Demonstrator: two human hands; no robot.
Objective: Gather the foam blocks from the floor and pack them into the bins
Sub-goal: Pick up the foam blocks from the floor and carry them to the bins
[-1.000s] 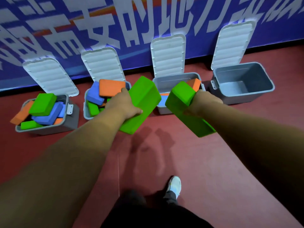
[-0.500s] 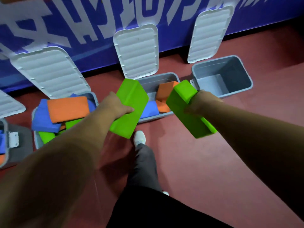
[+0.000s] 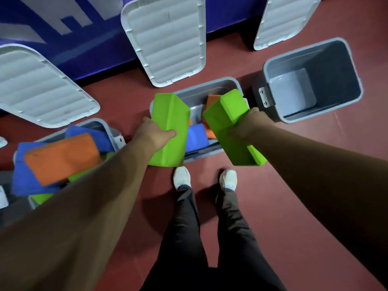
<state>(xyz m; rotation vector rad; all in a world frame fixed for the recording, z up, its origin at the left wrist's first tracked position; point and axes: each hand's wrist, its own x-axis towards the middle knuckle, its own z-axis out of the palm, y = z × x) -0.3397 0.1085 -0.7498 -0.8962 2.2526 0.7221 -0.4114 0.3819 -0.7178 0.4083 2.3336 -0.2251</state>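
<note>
**Left green block** (image 3: 171, 131): foam, held on end by the left hand (image 3: 155, 134), whose fingers curl round its long edge. It hangs over the near left corner of the middle bin (image 3: 206, 85).

**Right green block** (image 3: 226, 122): foam, gripped by the right hand (image 3: 246, 127) and tilted, with its far end over the same bin's right side. Both seem carried end-down so they can slot into gaps rather than lie flat on top.

**Middle bin:** part-filled, with a blue block (image 3: 196, 137) and an orange block (image 3: 212, 101) inside.

**Left bin** (image 3: 98, 123): heaped above its rim, with an orange slab (image 3: 63, 154) uppermost. This is probably why it is passed over.

**Right bin** (image 3: 346, 80): its bare grey bottom shows.

**Lids** (image 3: 165, 38): stand open against the blue wall (image 3: 88, 51), so the openings can be reached.

**Red floor** (image 3: 283, 185): white shoes (image 3: 182, 177) stand just short of the middle bin.
</note>
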